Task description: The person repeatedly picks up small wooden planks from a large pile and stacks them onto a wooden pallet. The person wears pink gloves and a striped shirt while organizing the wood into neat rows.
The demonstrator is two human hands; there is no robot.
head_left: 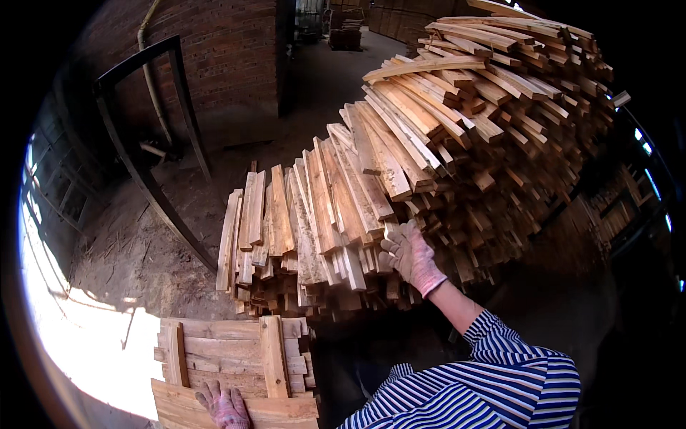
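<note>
My left hand (224, 406), in a pinkish work glove, lies with fingers spread on a wooden board (286, 410) at the lower left. That board is the nearest one of a small stack of planks (221, 350), with two short crosspieces (273, 356) lying across it. To the right, my right hand (412, 259), gloved in pink and grey, reaches out to the near ends of a big pile of wooden slats (332, 193). Its fingers are apart at the slat ends, and I see no slat gripped in them.
The slat pile rises toward the far right, its ends uneven and jutting out. A dark upright frame (146, 182) stands at the left, before a brick wall (236, 57) with a pipe (148, 79). Bright sunlight falls on the dirt floor (164, 250) at the left.
</note>
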